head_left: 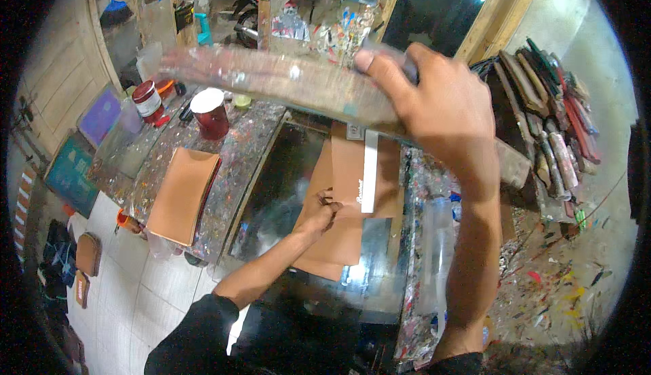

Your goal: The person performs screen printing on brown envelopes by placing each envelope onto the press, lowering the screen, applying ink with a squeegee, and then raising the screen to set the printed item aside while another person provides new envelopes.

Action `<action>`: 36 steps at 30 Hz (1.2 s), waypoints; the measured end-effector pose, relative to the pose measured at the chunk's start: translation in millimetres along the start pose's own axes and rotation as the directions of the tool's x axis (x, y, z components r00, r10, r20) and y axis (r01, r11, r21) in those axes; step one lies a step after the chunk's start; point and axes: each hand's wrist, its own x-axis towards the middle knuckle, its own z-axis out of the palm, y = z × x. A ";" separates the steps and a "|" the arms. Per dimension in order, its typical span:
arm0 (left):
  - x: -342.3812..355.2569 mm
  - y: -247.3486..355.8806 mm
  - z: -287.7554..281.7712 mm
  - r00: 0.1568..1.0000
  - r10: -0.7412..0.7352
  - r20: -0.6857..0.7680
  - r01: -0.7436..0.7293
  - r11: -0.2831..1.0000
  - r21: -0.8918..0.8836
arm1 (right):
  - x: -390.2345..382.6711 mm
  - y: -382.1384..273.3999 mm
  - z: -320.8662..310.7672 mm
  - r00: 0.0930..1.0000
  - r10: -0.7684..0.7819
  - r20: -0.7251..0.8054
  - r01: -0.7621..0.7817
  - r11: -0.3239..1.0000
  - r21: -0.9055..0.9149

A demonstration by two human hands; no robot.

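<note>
My right hand (434, 104) grips a long, paint-stained wooden board (305, 83) high above the bench, fingers wrapped over a dark piece on its upper edge. Below it, my left hand (320, 209) has its dark-smudged fingers pinched at the edge of a brown sheet (349, 171). More brown sheets (325, 246) lie beneath, overlapping on a dark glossy panel (258, 178). A white strip (369, 168) with lettering lies along the upper sheet.
Brown stacked sheets (182, 192), red cans (209, 114) and small containers stand on the paint-spattered bench (142, 165) at left. Paint-stained boards (553, 124) lean at right. A motorbike (245, 19) and blue stool (202, 26) are behind; tiled floor (135, 287) shows lower left.
</note>
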 end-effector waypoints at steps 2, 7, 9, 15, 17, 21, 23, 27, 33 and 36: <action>7.6 -15.2 -44.0 0.999 0.002 0.038 -0.009 0.983 0.182 | 18.4 3.5 -1.5 0.956 0.220 0.192 -0.236 0.970 0.060; -12.1 13.3 -135.3 0.999 0.039 0.018 -0.044 0.887 0.460 | 34.6 26.5 0.7 0.985 0.005 0.173 0.001 0.999 -0.036; -18.7 51.8 -155.0 0.996 0.092 0.017 -0.083 0.784 0.615 | 40.6 41.4 4.7 0.986 -0.078 0.145 0.088 0.994 -0.065; -34.7 194.6 -240.1 0.935 0.354 0.010 -0.150 0.369 0.918 | 78.1 60.5 26.2 0.941 0.128 0.314 -0.217 0.939 0.268; -27.1 242.8 -341.9 0.984 0.156 -0.084 -0.031 0.614 0.789 | 83.3 69.8 26.1 0.936 0.111 0.335 -0.179 0.967 0.179; -68.4 361.5 -407.7 0.915 0.212 -0.343 0.239 0.400 0.885 | 78.9 71.5 11.8 0.871 0.327 0.366 -0.272 0.942 -0.194; -108.9 372.2 -473.5 0.749 0.651 -0.128 0.464 -0.376 0.802 | 76.9 64.2 21.2 0.918 0.252 0.307 -0.219 0.966 -0.138; -52.7 240.1 -364.8 0.582 0.746 0.324 -0.058 -0.359 0.932 | 69.8 60.3 38.0 0.997 0.060 0.053 -0.060 0.998 0.006; -38.9 45.9 -106.6 0.611 0.248 0.752 -0.736 -0.173 0.654 | 67.2 27.4 -13.9 0.973 -0.072 0.220 0.052 0.994 0.092; 4.6 17.8 -59.1 0.436 0.328 0.838 -0.849 -0.160 0.504 | 68.2 48.4 -11.0 0.961 -0.160 0.225 0.159 0.987 0.023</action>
